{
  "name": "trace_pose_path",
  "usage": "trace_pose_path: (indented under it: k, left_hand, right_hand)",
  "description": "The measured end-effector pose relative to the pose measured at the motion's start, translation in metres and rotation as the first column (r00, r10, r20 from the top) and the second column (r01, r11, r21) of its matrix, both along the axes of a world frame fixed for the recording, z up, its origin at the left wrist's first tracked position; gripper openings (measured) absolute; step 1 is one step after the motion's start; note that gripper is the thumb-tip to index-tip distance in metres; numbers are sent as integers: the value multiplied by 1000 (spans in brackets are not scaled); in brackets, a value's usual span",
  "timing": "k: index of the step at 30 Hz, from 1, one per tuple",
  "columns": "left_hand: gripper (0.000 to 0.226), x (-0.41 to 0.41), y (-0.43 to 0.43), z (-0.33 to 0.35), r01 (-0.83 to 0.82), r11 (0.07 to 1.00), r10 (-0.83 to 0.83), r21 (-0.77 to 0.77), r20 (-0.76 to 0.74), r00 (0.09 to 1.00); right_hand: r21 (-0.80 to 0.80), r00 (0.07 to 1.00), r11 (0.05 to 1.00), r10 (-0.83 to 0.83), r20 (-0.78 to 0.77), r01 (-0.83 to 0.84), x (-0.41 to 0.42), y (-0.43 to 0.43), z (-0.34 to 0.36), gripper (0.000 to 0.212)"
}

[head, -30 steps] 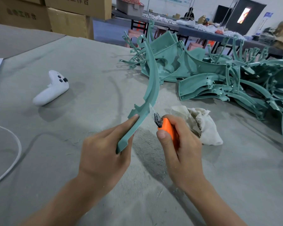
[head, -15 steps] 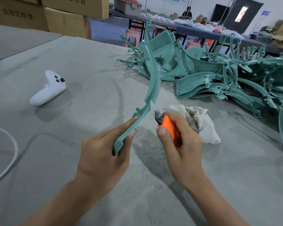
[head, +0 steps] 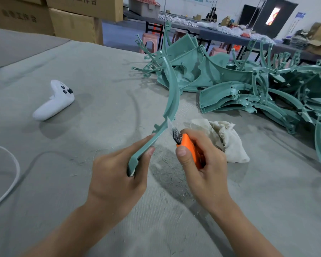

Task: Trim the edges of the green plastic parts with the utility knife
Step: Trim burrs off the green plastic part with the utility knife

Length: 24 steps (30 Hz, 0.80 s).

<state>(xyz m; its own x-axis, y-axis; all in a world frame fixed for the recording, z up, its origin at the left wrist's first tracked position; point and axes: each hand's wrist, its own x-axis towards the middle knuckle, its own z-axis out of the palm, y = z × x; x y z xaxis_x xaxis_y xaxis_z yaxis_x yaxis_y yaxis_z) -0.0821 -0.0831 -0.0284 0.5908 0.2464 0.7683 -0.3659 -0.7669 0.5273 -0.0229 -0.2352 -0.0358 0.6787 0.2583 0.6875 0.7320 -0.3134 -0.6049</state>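
A white cable [head: 18,169] curls at the far left of the grey table [head: 100,71], a white controller [head: 54,101] beyond it. My left hand [head: 115,175] grips the lower end of a curved green part [head: 174,93], fingers wrapped round it, the arc rising upright. My right hand [head: 209,169] clasps the orange utility knife [head: 188,147], blade touching the part's edge. A crumpled cloth [head: 230,143] lies just behind, and the pile of green parts [head: 230,76] is further right.

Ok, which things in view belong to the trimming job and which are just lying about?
Job: curved green part in the left hand; orange utility knife in the right hand, blade at the part's edge; pile of green parts.
Lying about: white controller; white cloth; white cable; cardboard boxes.
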Motion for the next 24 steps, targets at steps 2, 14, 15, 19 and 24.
trace_pose_path:
  k: [2, 14, 15, 19, 24]
  left_hand:
    - [20, 0, 0, -1, -10, 1000, 10, -6, 1, 1000]
    - [25, 2, 1, -1, -17, 1000, 17, 21, 15, 1000]
    - [24, 2, 1, -1, -16, 1000, 16, 12, 14, 1000]
    - [25, 2, 2, 0, -33, 999, 33, 17, 18, 999]
    - [26, 2, 2, -2, -32, 998, 33, 50, -17, 999]
  right_hand:
    - [-5, 1000, 1000, 14, 0, -14, -1, 1, 0, 34]
    - [12, 1000, 1000, -9, -9, 10, 1, 4, 1, 27]
    - [10, 1000, 1000, 4, -14, -4, 0, 4, 1, 29]
    - [-15, 1000, 1000, 23, -11, -23, -2, 4, 1, 37]
    - [-1, 999, 1000, -26, -28, 26, 0, 4, 1, 33]
